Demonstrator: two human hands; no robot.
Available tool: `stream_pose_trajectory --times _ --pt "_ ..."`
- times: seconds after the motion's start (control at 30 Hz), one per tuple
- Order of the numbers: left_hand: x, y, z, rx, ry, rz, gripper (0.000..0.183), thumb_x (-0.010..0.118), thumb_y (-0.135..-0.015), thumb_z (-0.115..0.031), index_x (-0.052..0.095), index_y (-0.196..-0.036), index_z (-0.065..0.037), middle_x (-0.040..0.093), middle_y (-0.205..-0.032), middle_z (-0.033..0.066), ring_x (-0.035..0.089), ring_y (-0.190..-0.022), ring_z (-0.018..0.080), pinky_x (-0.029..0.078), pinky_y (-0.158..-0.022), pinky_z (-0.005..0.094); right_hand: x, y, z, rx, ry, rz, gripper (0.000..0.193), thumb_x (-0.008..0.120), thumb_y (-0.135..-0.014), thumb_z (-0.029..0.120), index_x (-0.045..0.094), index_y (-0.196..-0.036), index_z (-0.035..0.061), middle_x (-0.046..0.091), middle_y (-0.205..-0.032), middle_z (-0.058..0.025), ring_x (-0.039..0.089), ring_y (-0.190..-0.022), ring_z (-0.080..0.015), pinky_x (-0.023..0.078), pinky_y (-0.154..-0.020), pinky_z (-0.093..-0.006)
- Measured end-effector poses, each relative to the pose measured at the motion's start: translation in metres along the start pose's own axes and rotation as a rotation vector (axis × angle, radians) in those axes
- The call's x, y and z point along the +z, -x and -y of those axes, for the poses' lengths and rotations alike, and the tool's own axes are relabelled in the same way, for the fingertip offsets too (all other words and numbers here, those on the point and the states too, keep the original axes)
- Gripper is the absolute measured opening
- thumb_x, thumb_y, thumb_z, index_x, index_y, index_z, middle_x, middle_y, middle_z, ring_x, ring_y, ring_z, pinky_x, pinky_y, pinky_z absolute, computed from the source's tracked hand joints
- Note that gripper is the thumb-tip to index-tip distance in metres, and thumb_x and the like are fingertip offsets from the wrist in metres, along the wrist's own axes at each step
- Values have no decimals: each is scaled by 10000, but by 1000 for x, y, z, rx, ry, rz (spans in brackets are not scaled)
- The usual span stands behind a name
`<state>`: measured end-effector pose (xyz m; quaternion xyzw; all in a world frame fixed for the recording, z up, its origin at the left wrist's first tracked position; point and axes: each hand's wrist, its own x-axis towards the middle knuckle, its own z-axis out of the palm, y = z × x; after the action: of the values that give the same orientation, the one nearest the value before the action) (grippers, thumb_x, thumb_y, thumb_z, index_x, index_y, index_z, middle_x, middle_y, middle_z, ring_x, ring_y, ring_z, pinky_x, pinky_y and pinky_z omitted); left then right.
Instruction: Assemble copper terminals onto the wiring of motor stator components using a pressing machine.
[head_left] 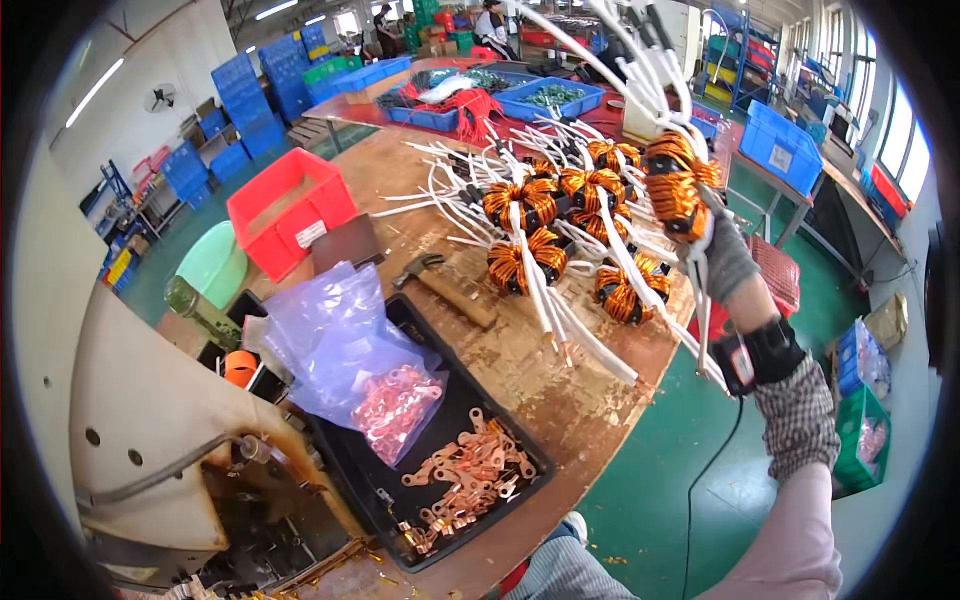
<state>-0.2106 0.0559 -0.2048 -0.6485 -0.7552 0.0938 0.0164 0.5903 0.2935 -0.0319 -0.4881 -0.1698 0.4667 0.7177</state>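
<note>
My right hand (728, 258), in a grey glove, is raised over the table's right side. It grips a copper-wound toroidal coil (672, 190), whose white sleeved leads (655, 85) stick up past the top of the view; part of a second winding shows behind it. Several more such coils (527, 262) lie bunched on the wooden table (540, 395) to the left of this hand, their white leads spread outward. My left hand is out of view.
A black tray (540, 465) holds copper ring terminals (475, 470) and a purplish plastic bag (335, 330) of more. Behind it are a hammer (450, 290) and a red bin (295, 215). A machine (150, 420) stands at left; blue crates (780, 145) sit beyond. A dark cable hangs from my wrist.
</note>
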Motion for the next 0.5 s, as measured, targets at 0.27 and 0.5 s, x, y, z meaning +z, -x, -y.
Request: stream_pose_trajectory --times 0.27,0.5 --pt "-25 33 -20 -129 254 -164 273 572 -786 -224 546 -1016 -79 575 -1012 119 523 -1026 256 363 -964 388 11 -122 25 124 210 -291 462 601 -740 589 573 -806 132 596 -584 -45 527 -405 -195 428 -339 -344" --pt "-79 126 -22 -514 244 -178 132 549 -809 -165 650 -838 -84 659 -909 61 590 -924 175 414 -910 290 39 -245 9 38 113 -308 376 581 -814 489 568 -790 114 581 -575 -64 484 -370 -187 366 -313 -295"
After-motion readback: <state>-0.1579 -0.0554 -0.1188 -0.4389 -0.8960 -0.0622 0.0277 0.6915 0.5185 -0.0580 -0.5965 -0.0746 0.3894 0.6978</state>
